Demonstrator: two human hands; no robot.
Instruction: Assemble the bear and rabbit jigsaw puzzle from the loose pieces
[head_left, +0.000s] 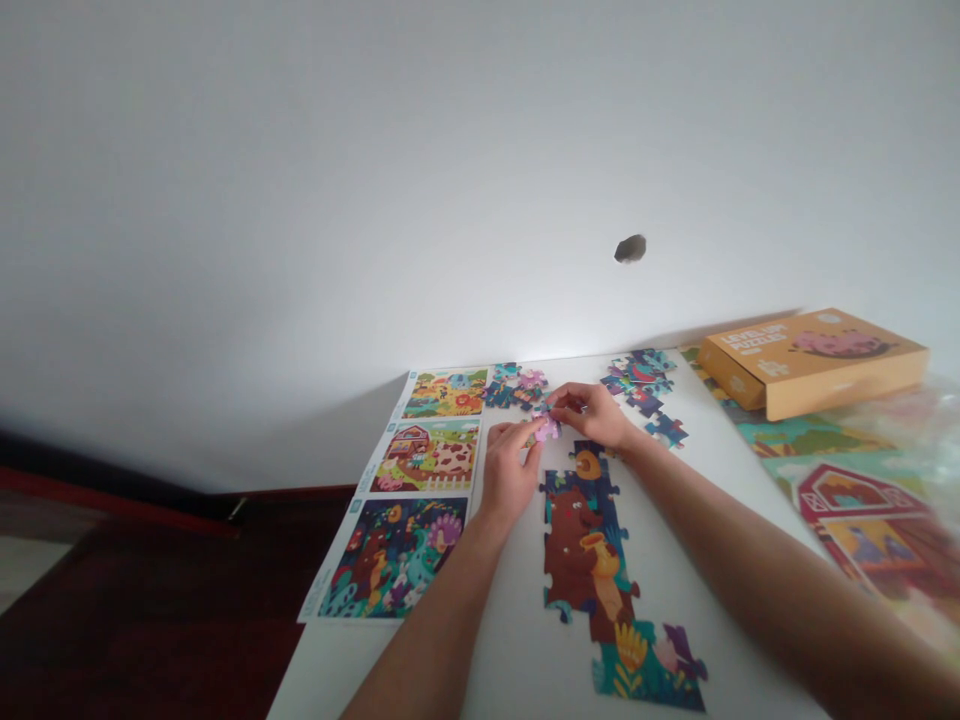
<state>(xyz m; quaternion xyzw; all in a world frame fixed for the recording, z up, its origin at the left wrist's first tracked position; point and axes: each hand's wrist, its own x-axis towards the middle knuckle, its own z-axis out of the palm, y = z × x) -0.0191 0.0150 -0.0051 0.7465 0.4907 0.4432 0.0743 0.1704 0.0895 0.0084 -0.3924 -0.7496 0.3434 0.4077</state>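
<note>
My left hand [508, 468] and my right hand [592, 412] meet near the far side of a white table [517, 640]. Both pinch a small pink puzzle piece [547, 428] between their fingertips. Just below them lies a partly joined puzzle [592, 560] showing a brown bear with honey pots and flowers. Loose pieces [516, 388] lie in a cluster just beyond the hands. Another cluster of loose pieces [643, 385] sits to the right of my right hand.
A guide sheet [409, 490] with three picture panels lies at the table's left edge. An orange puzzle box [814, 360] rests at the far right on large finished picture sheets [862, 490]. A pale wall rises behind, with a dark mark [630, 248]. Dark floor lies to the left.
</note>
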